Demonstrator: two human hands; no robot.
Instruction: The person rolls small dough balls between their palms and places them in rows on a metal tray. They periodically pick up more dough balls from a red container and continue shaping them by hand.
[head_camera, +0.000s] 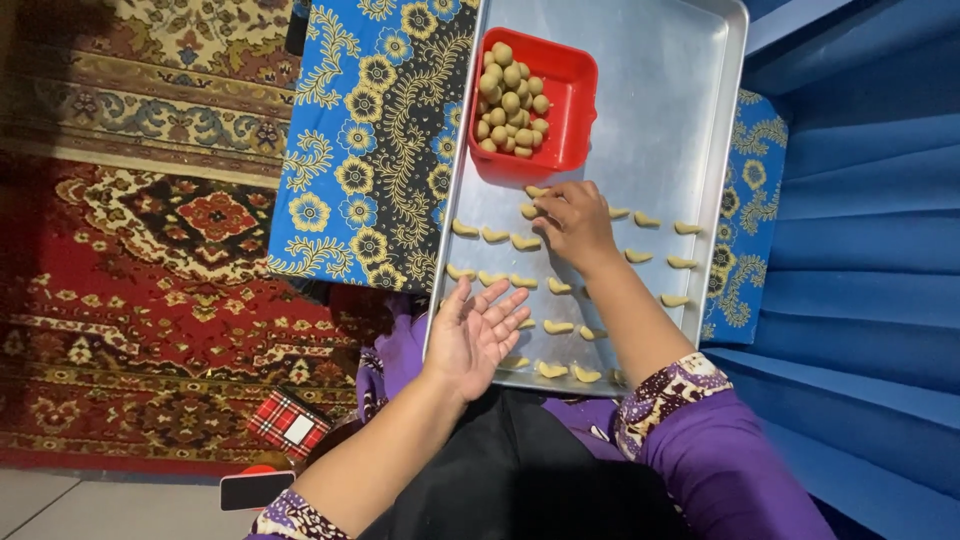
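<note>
Carpeted floor, tray (700, 120) at centre: right hand (572, 225), fingers pinched, sets dough piece (531, 210); left hand (478, 335) open, empty; keep rows even.

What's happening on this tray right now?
A person sits over a metal baking tray lined with rows of small crescent-shaped dough pieces. The right hand sets a piece down at the top row, just below a red container full of dough balls. The left hand hovers open, palm up, over the tray's near edge, holding nothing.
</note>
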